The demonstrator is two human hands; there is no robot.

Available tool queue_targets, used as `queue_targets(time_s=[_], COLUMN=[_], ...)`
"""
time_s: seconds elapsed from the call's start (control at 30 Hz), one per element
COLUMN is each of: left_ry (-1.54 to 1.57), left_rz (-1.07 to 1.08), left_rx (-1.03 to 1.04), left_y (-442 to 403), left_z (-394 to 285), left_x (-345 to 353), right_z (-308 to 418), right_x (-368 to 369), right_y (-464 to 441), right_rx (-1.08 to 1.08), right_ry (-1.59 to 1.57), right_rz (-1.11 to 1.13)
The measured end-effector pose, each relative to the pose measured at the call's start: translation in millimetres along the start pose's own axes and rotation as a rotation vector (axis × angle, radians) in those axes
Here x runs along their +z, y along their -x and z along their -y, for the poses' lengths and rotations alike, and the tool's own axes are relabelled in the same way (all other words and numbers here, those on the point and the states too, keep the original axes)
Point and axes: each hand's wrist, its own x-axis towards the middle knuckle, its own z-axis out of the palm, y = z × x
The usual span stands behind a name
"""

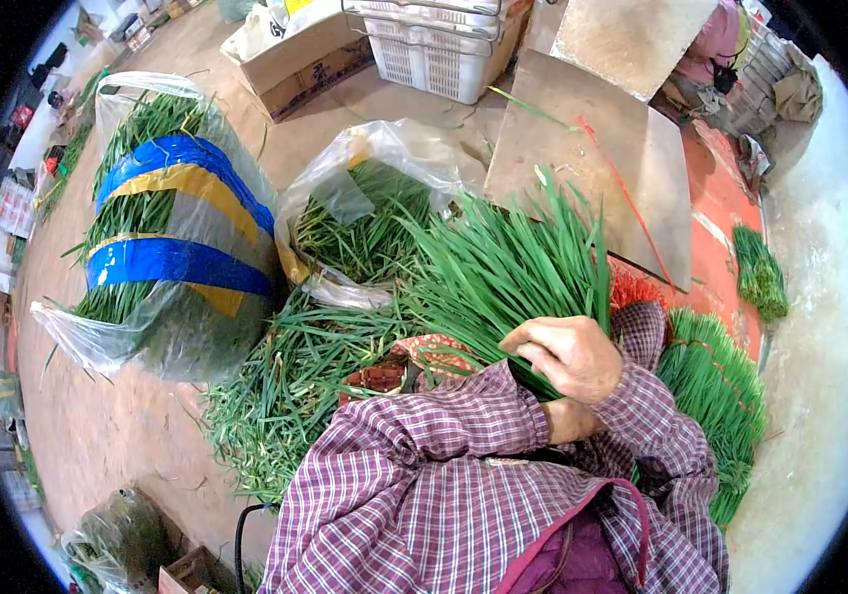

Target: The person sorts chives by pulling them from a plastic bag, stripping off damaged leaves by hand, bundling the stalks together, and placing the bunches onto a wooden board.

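Note:
A big fanned bunch of long green garlic chives (513, 267) lies across my lap, its leaf tips pointing up and away. My right hand (579, 356) rests at the near end of the bunch, with its fingers curled and closed on some leaves. Below it, crossing from the left, my left hand (572, 421) shows only at the wrist; its fingers are hidden under the right forearm and the chives. To the right stands a thick row of chives (711, 386) with red ties. Loose, messy leaves (295, 386) are heaped to the left.
An open clear bag of chives (379, 213) sits just beyond the heap. Further left stands a packed bag (187, 327) with blue and yellow bands. Red ties (634, 287) lie beside a tan board (597, 168). A white crate (424, 49) and a cardboard box (300, 64) stand behind.

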Motion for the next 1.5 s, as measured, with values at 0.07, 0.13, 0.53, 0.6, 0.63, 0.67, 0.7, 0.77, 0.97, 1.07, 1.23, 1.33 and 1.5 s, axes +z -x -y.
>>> queue_targets(time_s=[0.07, 0.13, 0.53, 0.6, 0.63, 0.67, 0.7, 0.77, 0.97, 1.07, 1.23, 1.33, 1.5], left_ry=[0.118, 0.082, 0.397, 0.485, 0.514, 0.523, 0.523, 0.465, 0.607, 0.456, 0.027, -0.231, -0.584], left_rz=[0.032, 0.079, -0.148, -0.192, -0.217, -0.238, -0.267, -0.271, -0.493, -0.382, -0.197, -0.123, -0.117], left_rx=[-0.079, -0.074, 0.035, 0.031, 0.027, 0.015, 0.005, -0.042, -0.112, -0.046, 0.071, 0.137, 0.222], left_y=[-0.7, 0.9, 6.8, 10.0, 11.0, 12.2, 14.2, 13.8, 13.1, 13.8, 14.1, 17.8, 2.8], left_z=[1.4, -0.6, 0.6, 1.1, 1.2, 1.2, -0.1, -1.5, -7.2, -3.0, -5.4, -6.9, -9.6], left_x=[7.8, 0.7, -4.7, -1.5, -1.0, -0.3, -3.2, -6.4, 3.0, -5.0, -13.7, -18.7, -28.1], right_z=[-12.7, -19.2, -22.4, -18.5, -14.7, -12.3, -13.3, -20.5, -18.5, -21.9, -14.8, 6.1, 10.3], right_x=[9.5, 9.3, 14.5, 14.7, 13.9, 14.3, 16.8, 22.3, 23.4, 33.0, 68.2, 66.0, 29.2], right_y=[-0.2, -0.5, -20.9, -24.6, -26.6, -28.1, -29.2, -29.4, -25.8, -24.4, -33.3, -45.3, -42.1], right_rx=[-0.024, 0.045, 0.105, 0.116, 0.123, 0.131, 0.121, 0.107, 0.050, -0.040, -0.067, -0.174, -0.284], right_ry=[0.095, 0.259, 0.359, 0.375, 0.400, 0.425, 0.440, 0.459, 0.428, 0.355, 0.200, -0.038, -0.097], right_rz=[-0.013, -0.096, -0.126, -0.129, -0.110, -0.092, -0.102, -0.118, -0.174, -0.212, -0.203, -0.179, -0.023])
